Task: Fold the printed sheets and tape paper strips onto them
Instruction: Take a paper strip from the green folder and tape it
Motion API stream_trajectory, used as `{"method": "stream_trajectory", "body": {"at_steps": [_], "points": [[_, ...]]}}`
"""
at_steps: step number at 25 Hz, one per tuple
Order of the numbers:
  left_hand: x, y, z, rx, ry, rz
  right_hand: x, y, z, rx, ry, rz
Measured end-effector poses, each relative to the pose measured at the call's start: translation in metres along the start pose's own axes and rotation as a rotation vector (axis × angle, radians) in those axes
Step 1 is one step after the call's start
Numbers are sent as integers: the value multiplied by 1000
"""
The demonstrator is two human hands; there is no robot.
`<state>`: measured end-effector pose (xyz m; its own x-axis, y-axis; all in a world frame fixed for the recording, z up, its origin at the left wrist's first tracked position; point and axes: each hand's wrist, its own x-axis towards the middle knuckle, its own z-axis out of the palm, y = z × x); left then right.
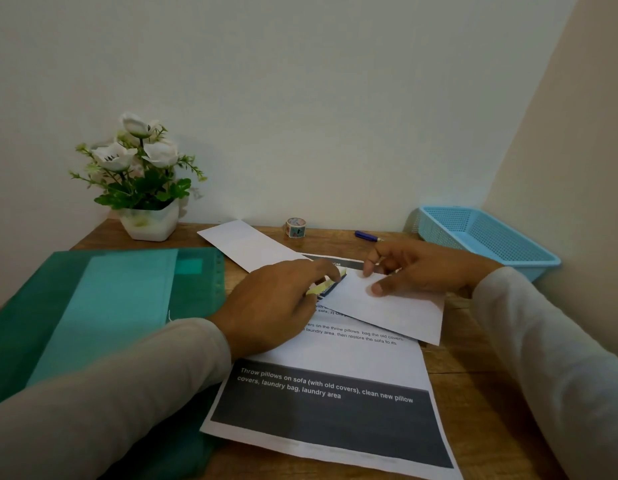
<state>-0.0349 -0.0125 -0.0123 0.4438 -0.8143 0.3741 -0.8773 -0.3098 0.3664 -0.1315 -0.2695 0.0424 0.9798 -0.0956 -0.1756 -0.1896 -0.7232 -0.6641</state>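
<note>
A printed sheet [335, 403] with a dark band and white text lies flat on the wooden desk in front of me. On its upper part lies a folded white sheet [397, 313]. My right hand [418, 268] holds that folded sheet near its upper left corner, thumb on top. My left hand [276, 303] pinches a small yellowish paper strip [319, 288] at the folded sheet's left edge. Another folded white sheet [245, 244] lies further back. A patterned tape roll [295, 227] stands by the wall.
A green plastic folder [103, 306] covers the desk's left side. A white pot of artificial flowers [145, 188] stands at the back left. A blue pen [367, 236] lies near a light blue mesh basket [484, 233] at the back right.
</note>
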Motion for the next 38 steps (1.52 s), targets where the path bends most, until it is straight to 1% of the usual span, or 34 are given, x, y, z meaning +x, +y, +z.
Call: {"method": "stream_trajectory", "body": {"at_steps": [2,5,8,11,12,14,18,21,25,30,34,38], "points": [[1,-2,2,35,-14,28,10,-5,12,41,-29,-96],[2,-4,2,62,20,-2,21,-7,23,87,-71,-140],[3,-7,2,43,71,-50,19,3,17,171,-77,-90],[2,-11,2,23,113,-98,3,13,2,370,16,-23],[3,-10,1,16,126,-108,-2,16,-4,399,58,-21],[2,-9,0,-17,145,-123,-12,17,-14,402,114,-34],[2,-8,-1,-89,151,-174,-23,15,-24,388,155,-48],[1,-8,-1,-130,155,-189,-23,11,-20,343,138,-46],[2,-9,0,-127,152,-180,-19,7,-14,264,124,-50],[3,-12,3,-112,135,-136,-16,2,-10,219,58,-70],[4,-14,4,-110,128,-118,-12,2,-6,283,-19,-41],[4,-13,5,-80,107,-88,-11,3,-9,278,-77,-50]]}}
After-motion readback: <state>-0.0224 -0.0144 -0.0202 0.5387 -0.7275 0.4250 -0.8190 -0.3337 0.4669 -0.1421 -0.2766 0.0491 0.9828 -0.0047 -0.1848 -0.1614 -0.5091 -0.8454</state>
